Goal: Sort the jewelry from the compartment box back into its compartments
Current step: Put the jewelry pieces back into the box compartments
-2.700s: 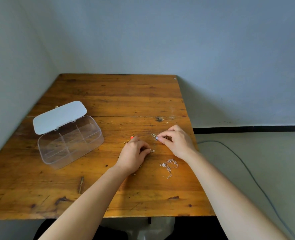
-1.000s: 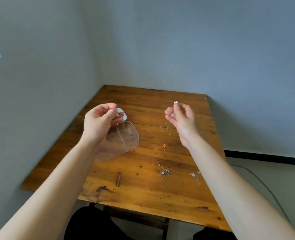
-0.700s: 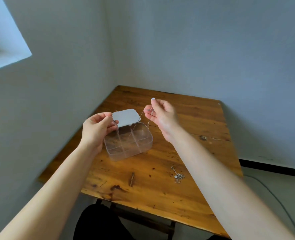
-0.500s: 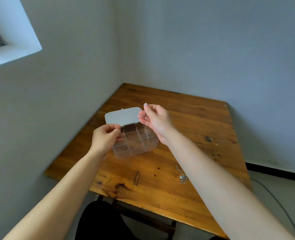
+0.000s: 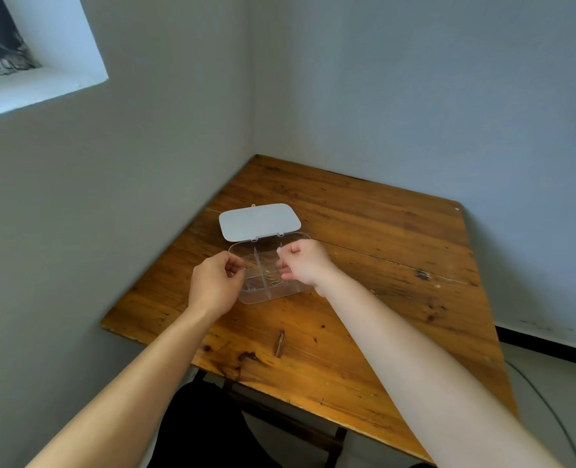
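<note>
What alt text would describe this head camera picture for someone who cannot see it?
Two bare hands, left hand and right hand, hover over an open clear box on a wooden table, lowering a thin chain into one compartment. The white lid lies flipped back.

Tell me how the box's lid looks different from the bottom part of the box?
The lid is cloudy white and flat; the bottom part is see-through and deeper. The lid is plain, while the bottom part has dividers making compartments, one holding a thin chain. Both have rounded corners, are joined at the hinge, and rest on the table.
</note>
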`<action>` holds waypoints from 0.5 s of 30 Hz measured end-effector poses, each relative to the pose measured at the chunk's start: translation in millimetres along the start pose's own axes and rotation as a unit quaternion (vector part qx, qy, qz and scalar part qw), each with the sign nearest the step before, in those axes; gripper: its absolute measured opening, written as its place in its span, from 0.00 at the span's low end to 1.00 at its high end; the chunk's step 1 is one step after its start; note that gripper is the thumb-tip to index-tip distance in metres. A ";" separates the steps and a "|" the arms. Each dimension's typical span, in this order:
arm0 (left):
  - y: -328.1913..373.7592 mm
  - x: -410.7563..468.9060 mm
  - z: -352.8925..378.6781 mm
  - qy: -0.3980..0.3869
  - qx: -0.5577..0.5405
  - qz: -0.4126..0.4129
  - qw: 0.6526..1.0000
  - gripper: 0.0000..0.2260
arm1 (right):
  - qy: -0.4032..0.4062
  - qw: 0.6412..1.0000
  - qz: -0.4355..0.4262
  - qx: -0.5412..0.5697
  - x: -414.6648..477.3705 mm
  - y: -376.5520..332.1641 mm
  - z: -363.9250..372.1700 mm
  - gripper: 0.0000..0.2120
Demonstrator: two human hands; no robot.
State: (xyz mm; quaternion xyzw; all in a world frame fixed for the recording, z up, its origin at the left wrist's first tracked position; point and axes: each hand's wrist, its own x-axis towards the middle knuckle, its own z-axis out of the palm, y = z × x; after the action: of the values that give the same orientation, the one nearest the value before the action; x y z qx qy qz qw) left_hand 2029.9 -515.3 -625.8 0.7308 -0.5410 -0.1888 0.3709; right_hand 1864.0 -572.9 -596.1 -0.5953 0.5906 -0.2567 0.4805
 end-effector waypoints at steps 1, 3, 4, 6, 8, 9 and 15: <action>-1.2 -0.1 -0.1 -0.003 0.005 -0.001 1.000 0.04 | 0.000 0.999 0.003 -0.043 0.1 2.0 0.9 0.11; -2.8 -0.6 -0.5 -0.008 0.015 -0.001 1.000 0.04 | 0.006 0.994 0.000 -0.105 0.1 1.2 1.4 0.13; -3.0 -0.8 -0.8 -0.010 0.020 0.002 1.000 0.04 | 0.006 0.992 -0.004 -0.130 0.3 -0.2 1.0 0.13; -3.4 -0.5 -1.7 -0.020 0.034 0.012 0.999 0.05 | 0.003 0.985 -0.012 -0.172 -0.3 -3.0 -0.9 0.12; -3.8 -0.1 -2.3 -0.029 0.051 0.024 0.998 0.05 | 0.004 0.981 -0.028 -0.194 -3.0 -3.8 -4.6 0.12; -3.6 -0.4 -2.3 -0.028 0.061 0.031 0.997 0.06 | 0.009 0.980 -0.041 -0.195 -5.4 -3.4 -7.4 0.12; 6.3 -12.9 6.8 0.016 0.078 0.124 0.989 0.05 | 0.091 0.978 -0.106 -0.152 -28.9 19.7 -38.1 0.12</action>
State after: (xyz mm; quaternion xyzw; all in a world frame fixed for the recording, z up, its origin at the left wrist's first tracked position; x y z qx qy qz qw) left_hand 2016.8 -506.5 -627.1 0.6873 -0.6348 -0.0867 0.3422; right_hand 1816.8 -552.5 -590.3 -0.6949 0.5976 -0.2661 0.2986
